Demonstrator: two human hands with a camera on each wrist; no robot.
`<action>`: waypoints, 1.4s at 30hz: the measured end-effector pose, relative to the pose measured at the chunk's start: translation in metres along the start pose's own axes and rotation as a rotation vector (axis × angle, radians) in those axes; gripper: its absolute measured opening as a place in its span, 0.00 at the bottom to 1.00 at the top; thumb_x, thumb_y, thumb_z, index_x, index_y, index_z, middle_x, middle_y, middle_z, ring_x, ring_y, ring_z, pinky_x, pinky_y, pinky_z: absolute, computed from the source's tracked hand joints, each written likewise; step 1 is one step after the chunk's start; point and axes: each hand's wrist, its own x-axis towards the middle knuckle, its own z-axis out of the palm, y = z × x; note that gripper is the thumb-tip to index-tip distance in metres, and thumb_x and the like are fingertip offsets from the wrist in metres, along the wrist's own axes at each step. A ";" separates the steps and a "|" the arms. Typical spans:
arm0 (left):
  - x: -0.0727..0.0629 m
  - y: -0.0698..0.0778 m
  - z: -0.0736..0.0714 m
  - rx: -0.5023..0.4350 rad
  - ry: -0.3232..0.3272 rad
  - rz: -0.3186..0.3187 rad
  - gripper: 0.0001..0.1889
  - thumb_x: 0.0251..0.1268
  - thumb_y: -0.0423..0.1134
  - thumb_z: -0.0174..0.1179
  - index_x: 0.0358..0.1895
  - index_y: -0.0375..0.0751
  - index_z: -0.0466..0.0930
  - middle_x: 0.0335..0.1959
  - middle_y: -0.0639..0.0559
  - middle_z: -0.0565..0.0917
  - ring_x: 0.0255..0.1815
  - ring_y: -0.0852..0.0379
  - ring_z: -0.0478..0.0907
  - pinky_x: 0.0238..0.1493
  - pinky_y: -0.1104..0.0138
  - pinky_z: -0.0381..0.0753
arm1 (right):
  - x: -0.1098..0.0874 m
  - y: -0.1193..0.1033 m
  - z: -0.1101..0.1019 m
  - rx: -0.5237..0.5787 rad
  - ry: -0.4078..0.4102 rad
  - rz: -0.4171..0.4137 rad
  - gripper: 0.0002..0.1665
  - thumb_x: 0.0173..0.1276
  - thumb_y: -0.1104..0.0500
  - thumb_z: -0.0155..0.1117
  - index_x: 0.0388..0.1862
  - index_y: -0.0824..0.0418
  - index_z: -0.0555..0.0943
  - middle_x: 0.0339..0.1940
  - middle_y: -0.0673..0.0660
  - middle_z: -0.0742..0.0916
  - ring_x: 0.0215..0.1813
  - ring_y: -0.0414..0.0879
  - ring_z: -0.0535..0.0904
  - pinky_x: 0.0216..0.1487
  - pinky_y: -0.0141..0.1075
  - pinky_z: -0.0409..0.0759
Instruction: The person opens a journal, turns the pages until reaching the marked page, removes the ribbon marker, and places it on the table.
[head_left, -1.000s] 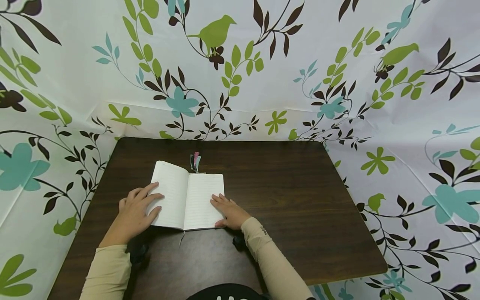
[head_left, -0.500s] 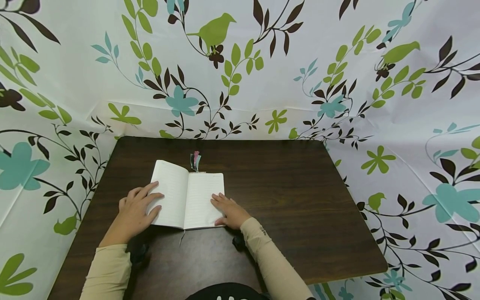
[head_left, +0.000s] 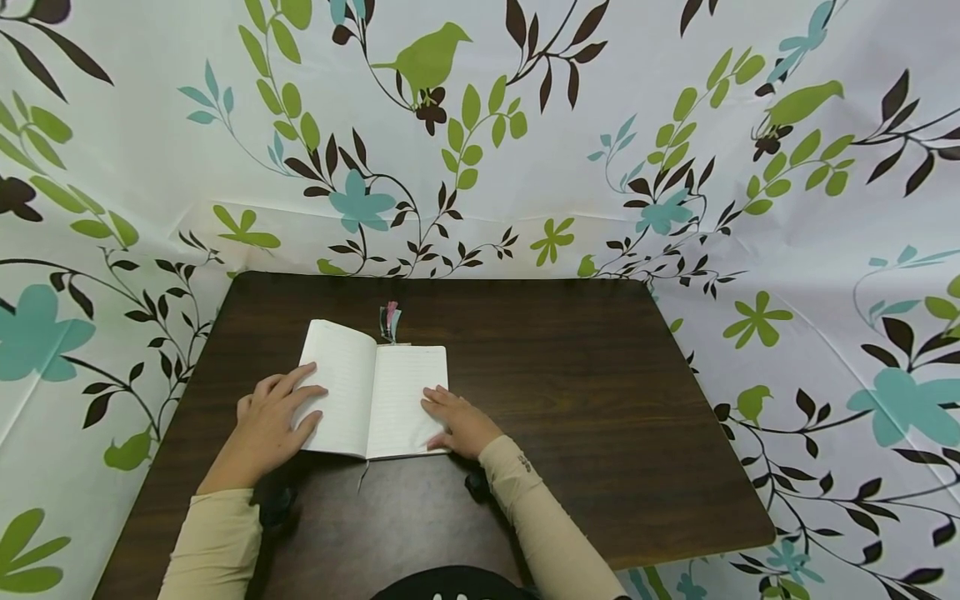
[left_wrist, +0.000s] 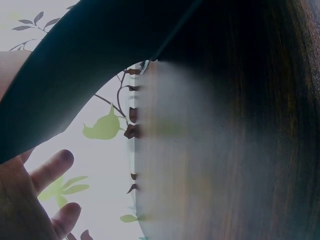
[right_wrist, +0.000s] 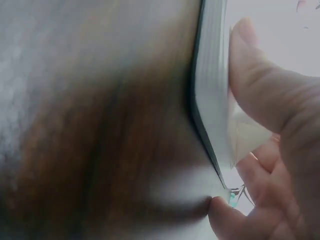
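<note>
An open notebook with ruled white pages lies on the dark wooden table. My left hand rests on the left page's outer edge, fingers spread. On the right page, my right hand lies with fairly straight fingers, its thumb near the bottom edge. In the right wrist view the thumb presses the top of the page block, and a page bulges slightly beside it. One finger reaches down beside the book. The left wrist view shows fingers of the left hand but not the notebook.
Pink, teal and dark ribbon-like strips stick out above the notebook. A thin bookmark cord hangs from its lower edge. Patterned fabric with birds and leaves surrounds the table. A dark curved band crosses the left wrist view.
The right thumb has shifted slightly left on the page, and the page near it now wrinkles a little. My left hand stays in place.
</note>
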 end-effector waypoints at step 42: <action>-0.001 -0.005 0.004 -0.004 0.025 0.027 0.16 0.64 0.36 0.67 0.55 0.44 0.84 0.73 0.40 0.68 0.63 0.29 0.63 0.50 0.30 0.61 | 0.019 -0.010 0.010 0.009 0.246 0.221 0.68 0.58 0.35 0.72 0.84 0.59 0.45 0.82 0.59 0.62 0.81 0.57 0.56 0.70 0.72 0.55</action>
